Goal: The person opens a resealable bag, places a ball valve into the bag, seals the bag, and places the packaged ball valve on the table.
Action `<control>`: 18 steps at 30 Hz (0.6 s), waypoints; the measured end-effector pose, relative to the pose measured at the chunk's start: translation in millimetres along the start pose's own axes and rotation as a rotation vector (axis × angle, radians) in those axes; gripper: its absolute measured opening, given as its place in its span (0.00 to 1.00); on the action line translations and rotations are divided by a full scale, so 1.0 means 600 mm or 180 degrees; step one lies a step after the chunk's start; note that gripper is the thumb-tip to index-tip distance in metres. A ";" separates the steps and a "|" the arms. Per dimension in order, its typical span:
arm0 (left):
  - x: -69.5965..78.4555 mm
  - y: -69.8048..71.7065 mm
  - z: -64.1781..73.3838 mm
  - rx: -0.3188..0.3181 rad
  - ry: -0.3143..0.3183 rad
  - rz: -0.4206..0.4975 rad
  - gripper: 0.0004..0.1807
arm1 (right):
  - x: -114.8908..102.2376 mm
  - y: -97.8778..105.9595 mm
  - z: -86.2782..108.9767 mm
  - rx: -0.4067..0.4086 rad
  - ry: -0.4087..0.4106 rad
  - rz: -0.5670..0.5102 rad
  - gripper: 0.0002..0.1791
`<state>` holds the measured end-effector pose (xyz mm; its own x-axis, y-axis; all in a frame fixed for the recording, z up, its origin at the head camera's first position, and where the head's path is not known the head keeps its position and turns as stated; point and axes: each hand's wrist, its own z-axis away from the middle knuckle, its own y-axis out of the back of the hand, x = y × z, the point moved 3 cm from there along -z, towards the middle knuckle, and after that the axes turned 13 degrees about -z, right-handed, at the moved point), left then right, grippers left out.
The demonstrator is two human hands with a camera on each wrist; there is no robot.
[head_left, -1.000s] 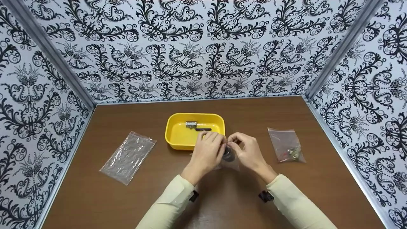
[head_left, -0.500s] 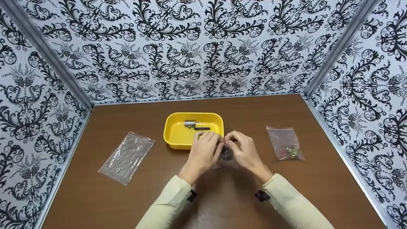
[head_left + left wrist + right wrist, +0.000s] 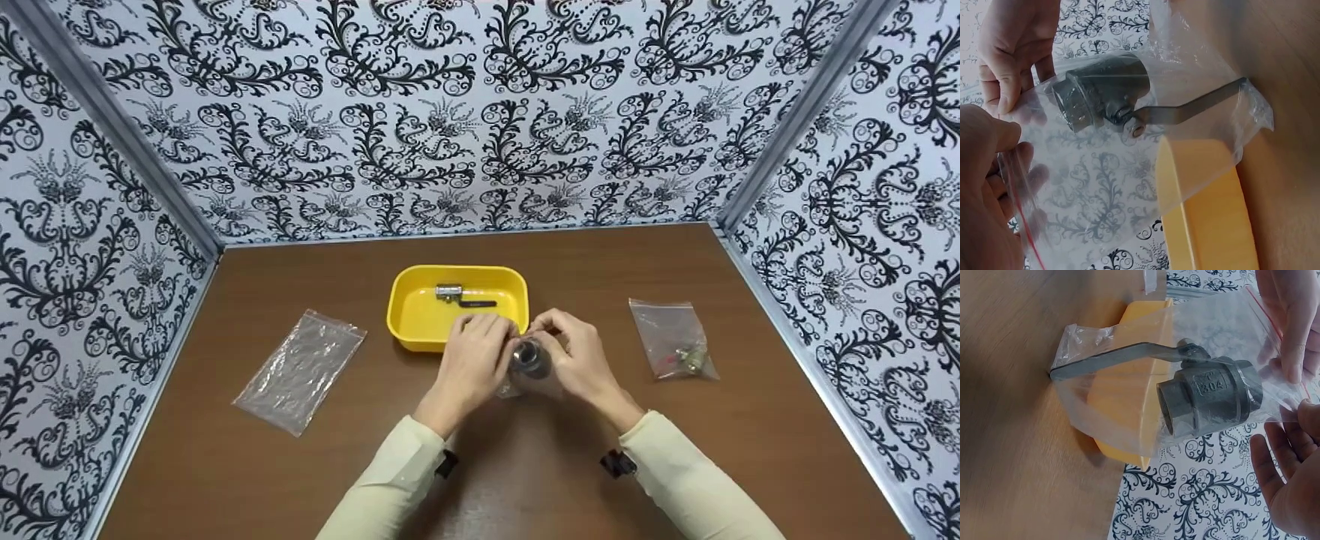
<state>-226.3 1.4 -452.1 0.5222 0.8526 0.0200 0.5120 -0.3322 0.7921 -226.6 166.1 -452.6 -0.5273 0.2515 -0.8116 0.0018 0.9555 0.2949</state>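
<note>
A clear zip bag (image 3: 1084, 197) with a red line along its mouth hangs between my hands. Inside it is a grey metal ball valve (image 3: 1207, 396) with a long lever, marked "304"; in the head view its round open end (image 3: 527, 354) faces up. My left hand (image 3: 474, 360) pinches the bag's mouth between thumb and fingers. Beside it, my right hand (image 3: 581, 364) pinches the same edge, fingertips close to the left ones. The lever's tip reaches down to the bag's lower corner, near the table.
Just behind the hands stands a yellow tray (image 3: 420, 343) holding another, smaller-looking valve (image 3: 450, 292) with a dark lever. A flat clear bag (image 3: 300, 375) lies at left. At right lies a zip bag (image 3: 667, 330) with brass-coloured and red parts (image 3: 690, 360). Patterned walls enclose the brown table.
My left hand has shifted slightly left and down, and the valve's open end shows more plainly between the hands. The right hand keeps its pinch. Tray and other bags stay put.
</note>
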 end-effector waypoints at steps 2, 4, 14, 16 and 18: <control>-0.004 0.001 0.002 -0.0045 0.0023 0.0019 0.06 | 0.001 -0.003 -0.001 0.0012 -0.0031 -0.0026 0.04; -0.008 0.002 0.003 -0.0097 0.0065 0.0039 0.07 | 0.002 -0.004 -0.001 0.0032 -0.0044 -0.0044 0.05; -0.021 -0.006 0.015 -0.0138 0.0171 0.0210 0.07 | 0.000 -0.005 -0.001 0.0060 -0.0011 0.0051 0.04; -0.026 -0.006 0.018 -0.0186 0.0216 0.0207 0.07 | 0.001 -0.004 -0.001 0.0081 -0.0007 0.0075 0.04; -0.031 -0.007 0.022 -0.0209 0.0250 0.0197 0.06 | 0.002 -0.003 -0.001 0.0099 -0.0011 0.0080 0.04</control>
<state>-228.9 -18.3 -463.8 0.4950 0.8611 0.1157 0.4335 -0.3602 0.8261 -227.6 164.3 -453.7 -0.5240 0.2758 -0.8058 0.0413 0.9532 0.2994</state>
